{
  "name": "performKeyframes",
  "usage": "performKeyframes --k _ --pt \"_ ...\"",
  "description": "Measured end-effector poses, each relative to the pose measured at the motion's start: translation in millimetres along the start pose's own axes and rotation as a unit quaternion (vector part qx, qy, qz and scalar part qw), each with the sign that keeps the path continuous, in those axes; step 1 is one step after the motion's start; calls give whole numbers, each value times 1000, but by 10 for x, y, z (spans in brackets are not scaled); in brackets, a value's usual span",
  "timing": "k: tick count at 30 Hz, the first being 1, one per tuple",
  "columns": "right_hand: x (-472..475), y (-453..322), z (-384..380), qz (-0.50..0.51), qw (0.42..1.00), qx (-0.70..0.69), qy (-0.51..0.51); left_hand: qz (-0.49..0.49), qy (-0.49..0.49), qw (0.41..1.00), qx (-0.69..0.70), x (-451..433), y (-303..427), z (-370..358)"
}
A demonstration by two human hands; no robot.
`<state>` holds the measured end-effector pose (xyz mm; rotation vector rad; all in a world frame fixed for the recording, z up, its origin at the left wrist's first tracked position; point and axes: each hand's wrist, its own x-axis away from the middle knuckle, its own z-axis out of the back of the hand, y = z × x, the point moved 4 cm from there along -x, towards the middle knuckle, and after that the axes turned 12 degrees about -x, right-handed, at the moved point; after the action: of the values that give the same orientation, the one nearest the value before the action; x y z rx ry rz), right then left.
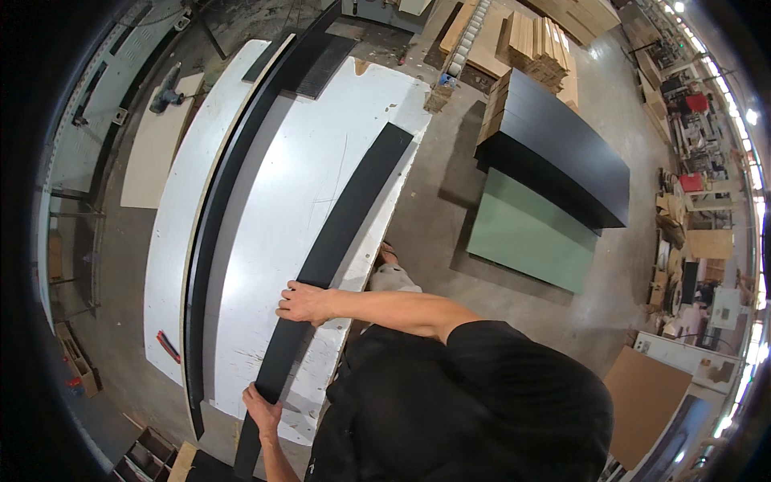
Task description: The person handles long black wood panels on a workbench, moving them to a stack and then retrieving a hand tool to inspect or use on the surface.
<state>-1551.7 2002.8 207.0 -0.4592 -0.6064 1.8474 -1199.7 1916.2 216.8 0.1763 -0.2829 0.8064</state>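
Observation:
A long, narrow black board lies lengthwise near my side of the white worktable. Its near end runs out past the table's lower edge. My right hand grips the board around its middle, fingers over the far edge. Lower down, my left hand holds the same board close to the table's end, thumb and fingers at opposite edges. Beyond it, a long black strip runs along a raised, pale-edged fence on the table.
A dark ribbed panel lies at the table's far end. A cordless drill rests on a pale board beyond the table. To the right stand stacked dark panels over a green board. A divided box sits at lower left.

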Motion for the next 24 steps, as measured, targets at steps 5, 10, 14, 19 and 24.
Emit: performKeyframes --k 5,10,14,19,24 --pt "336 339 254 -16 1000 6 10 -18 10 1000 1 -204 463 37" --pt "580 616 532 -29 998 52 -27 -30 2 1000 5 -353 890 100" --pt "809 789 741 -33 996 77 -19 -6 -3 1000 -18 -342 885 95" --pt "884 921 828 -53 997 40 -47 -9 -20 999 -45 -336 909 114" --pt "1035 952 860 -50 997 56 -34 -11 8 999 -29 -301 1048 91"
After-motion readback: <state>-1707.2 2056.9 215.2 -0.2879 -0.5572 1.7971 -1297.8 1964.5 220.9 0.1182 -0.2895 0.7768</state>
